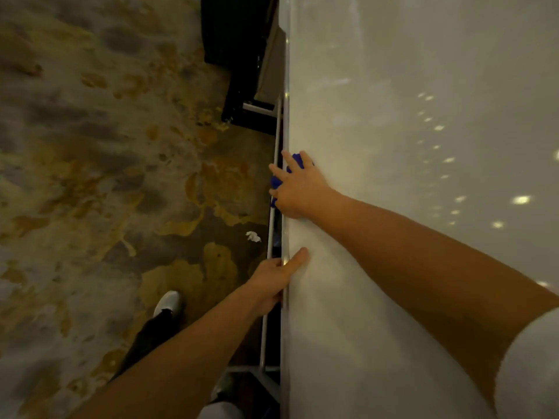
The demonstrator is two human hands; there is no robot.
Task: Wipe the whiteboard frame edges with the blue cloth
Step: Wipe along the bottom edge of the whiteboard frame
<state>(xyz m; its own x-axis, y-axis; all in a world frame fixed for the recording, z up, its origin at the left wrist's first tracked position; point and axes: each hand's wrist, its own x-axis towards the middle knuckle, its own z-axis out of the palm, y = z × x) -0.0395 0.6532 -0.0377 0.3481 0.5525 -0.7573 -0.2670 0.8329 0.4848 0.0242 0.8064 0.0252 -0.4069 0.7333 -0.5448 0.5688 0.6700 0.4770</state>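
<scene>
The whiteboard (408, 146) fills the right half of the view, its surface glossy with light spots. Its metal frame edge (285, 122) runs top to bottom through the middle. My right hand (298, 189) presses a bunched blue cloth (295, 160) over that edge; the cloth shows only between and beyond my fingers. Lower down, my left hand (275, 278) grips the same edge, thumb on the board face and fingers wrapped behind it.
A thin metal rail of the stand (270, 237) runs beside the frame edge. Patterned carpet (106, 176) lies at left, with a white scrap (253, 236) on it. A black object (239, 55) stands at the top. My white shoe (168, 302) is below.
</scene>
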